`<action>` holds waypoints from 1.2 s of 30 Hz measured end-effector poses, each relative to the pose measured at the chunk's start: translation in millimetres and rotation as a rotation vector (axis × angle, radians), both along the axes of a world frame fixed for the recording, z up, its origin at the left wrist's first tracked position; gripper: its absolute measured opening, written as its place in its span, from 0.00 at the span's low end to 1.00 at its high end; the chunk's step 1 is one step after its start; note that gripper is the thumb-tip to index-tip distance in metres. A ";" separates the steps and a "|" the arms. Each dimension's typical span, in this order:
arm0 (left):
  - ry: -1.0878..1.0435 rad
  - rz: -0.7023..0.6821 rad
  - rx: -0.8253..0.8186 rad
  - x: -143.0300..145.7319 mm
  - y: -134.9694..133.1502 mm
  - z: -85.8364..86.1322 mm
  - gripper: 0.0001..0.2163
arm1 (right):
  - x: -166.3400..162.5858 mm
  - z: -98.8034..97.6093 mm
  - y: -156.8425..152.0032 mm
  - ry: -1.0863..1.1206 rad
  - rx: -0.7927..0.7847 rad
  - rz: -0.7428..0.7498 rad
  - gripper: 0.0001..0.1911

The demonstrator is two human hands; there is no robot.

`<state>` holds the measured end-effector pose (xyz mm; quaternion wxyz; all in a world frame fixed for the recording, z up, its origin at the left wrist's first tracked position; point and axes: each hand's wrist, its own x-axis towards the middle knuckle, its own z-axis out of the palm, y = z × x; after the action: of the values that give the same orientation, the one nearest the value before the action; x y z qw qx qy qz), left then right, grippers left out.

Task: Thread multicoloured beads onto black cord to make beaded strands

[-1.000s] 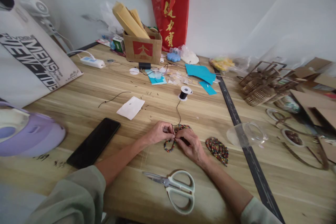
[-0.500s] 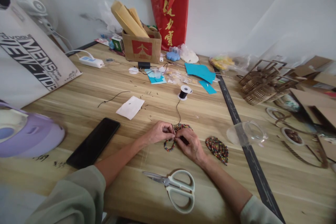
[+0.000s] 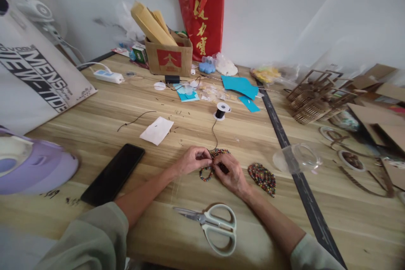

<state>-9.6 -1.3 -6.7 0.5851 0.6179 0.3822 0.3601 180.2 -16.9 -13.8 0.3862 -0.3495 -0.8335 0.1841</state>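
My left hand (image 3: 196,158) and my right hand (image 3: 230,173) meet fingertip to fingertip, both pinched on the cord of a string of multicoloured beads (image 3: 206,174). A small loop of the beads hangs below my fingers, and more beads show behind my right hand. The exact pinch point is hidden by the fingers. Black cord (image 3: 216,135) runs from a white spool (image 3: 221,110) down to the beads. To the right of my right hand lies a coiled pile of strung beads (image 3: 262,179). Scissors (image 3: 210,223) with pale handles rest, blades slightly apart, in front of me.
A black phone (image 3: 113,174) lies beside my left forearm, near a purple-and-white object (image 3: 41,164). White paper (image 3: 157,130) and a loose cord piece (image 3: 136,119) sit beyond. A clear plastic cup (image 3: 294,159) lies at right. Farther back stand a cardboard box (image 3: 169,60) and a red bag (image 3: 202,17).
Both hands stay together at the beads, with only a slight shift of the fingers. The whole view has moved a little; nothing is let go.
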 end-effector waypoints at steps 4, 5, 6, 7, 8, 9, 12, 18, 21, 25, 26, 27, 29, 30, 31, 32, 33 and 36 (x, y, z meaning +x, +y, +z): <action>0.265 0.048 0.193 1.2 -8.5 9.4 0.03 | 2.8 -2.4 0.7 -0.020 -0.008 -0.017 0.04; 0.351 0.049 0.272 1.9 -10.7 11.5 0.03 | 3.4 -2.6 0.8 -0.026 -0.004 -0.022 0.04; 0.435 0.035 0.358 2.7 -12.7 13.6 0.03 | 3.9 -2.7 0.8 -0.031 0.000 -0.029 0.05; 0.514 0.012 0.446 3.6 -14.5 15.6 0.04 | 4.2 -2.5 0.9 -0.035 0.001 -0.036 0.05; 0.585 -0.018 0.521 4.5 -16.1 17.4 0.05 | 4.4 -2.3 0.9 -0.039 0.000 -0.041 0.05; 0.647 -0.048 0.577 5.2 -17.3 18.9 0.05 | 4.5 -2.0 1.0 -0.041 -0.003 -0.046 0.06; 0.761 -0.094 0.631 5.5 -18.6 21.5 0.03 | 4.3 -1.6 1.4 -0.043 -0.013 -0.052 0.06; 0.733 -0.194 0.560 -2.2 -11.9 23.5 0.04 | 3.7 -0.2 2.2 -0.039 -0.005 0.002 0.06; 0.754 -0.251 0.435 -6.7 -7.9 28.9 0.04 | 2.9 2.8 1.7 -0.072 0.010 0.061 0.07; 0.776 -0.265 0.260 -11.8 -4.7 37.5 0.06 | 2.4 4.4 1.4 -0.090 0.017 0.079 0.07; 0.772 -0.259 0.247 -12.6 -4.3 39.0 0.07 | 2.5 3.9 1.5 -0.088 0.015 0.079 0.07; 0.767 -0.250 0.245 -13.1 -3.9 40.3 0.08 | 2.7 3.3 1.6 -0.085 0.014 0.079 0.06; 0.753 -0.237 0.253 -13.1 -3.4 42.0 0.09 | 3.4 2.0 1.8 -0.078 0.011 0.082 0.06; 0.743 -0.236 0.258 -12.7 -3.2 42.4 0.10 | 3.7 1.5 1.8 -0.075 0.011 0.084 0.06; 0.732 -0.235 0.260 -12.0 -3.1 42.6 0.10 | 4.1 1.1 1.9 -0.073 0.013 0.087 0.06; 0.724 -0.233 0.260 -11.3 -3.0 42.4 0.11 | 4.4 0.8 1.9 -0.071 0.015 0.090 0.06; 0.719 -0.232 0.259 -10.6 -2.9 42.0 0.12 | 4.8 0.6 2.0 -0.070 0.018 0.093 0.06; 0.727 -0.206 0.277 -9.7 -2.9 40.2 0.17 | 5.8 -0.1 2.7 -0.074 0.021 0.100 0.06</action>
<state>-19.3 -4.2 33.5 0.3560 0.8131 0.4483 0.1058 186.0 -14.1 -13.9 0.3488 -0.3101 -0.8656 0.1815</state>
